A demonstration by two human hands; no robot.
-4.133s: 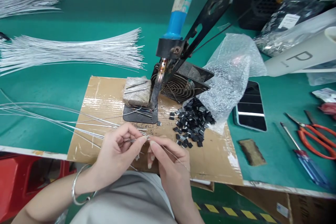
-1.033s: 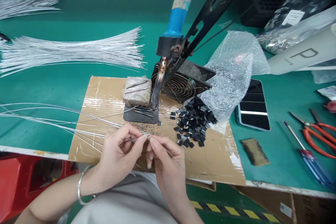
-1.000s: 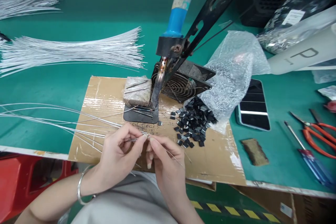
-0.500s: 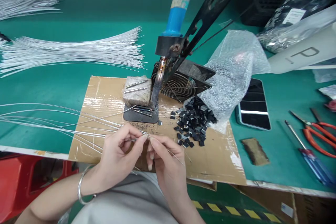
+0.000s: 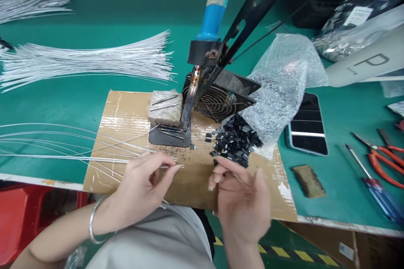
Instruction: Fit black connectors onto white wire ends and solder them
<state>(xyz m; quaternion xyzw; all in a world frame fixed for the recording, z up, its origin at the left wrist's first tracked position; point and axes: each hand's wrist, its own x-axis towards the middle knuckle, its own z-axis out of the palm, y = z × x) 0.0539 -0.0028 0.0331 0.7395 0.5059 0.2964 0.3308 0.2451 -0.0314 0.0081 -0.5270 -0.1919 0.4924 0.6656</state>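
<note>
My left hand is closed in a pinch on thin silvery wires, whose tips stick out just past thumb and forefinger. The long ends of these wires trail off to the left, over the cardboard and the table. My right hand is apart from the wires, palm turned up, with thumb and fingers spread and slightly bent. A faint thin line shows by its forefinger; I cannot tell what it is. Just beyond its fingertips lies a pile of small black pieces with shiny faces.
Beyond the hands, a soldering iron with a blue handle hangs point-down on a black stand, beside a fan and a whitish block. A wire bundle lies back left. A phone, screwdriver and pliers lie right.
My right hand has left the wire tips at my left fingers and moved right, opening and turning palm up. The left hand keeps its pinch in nearly the same place.
</note>
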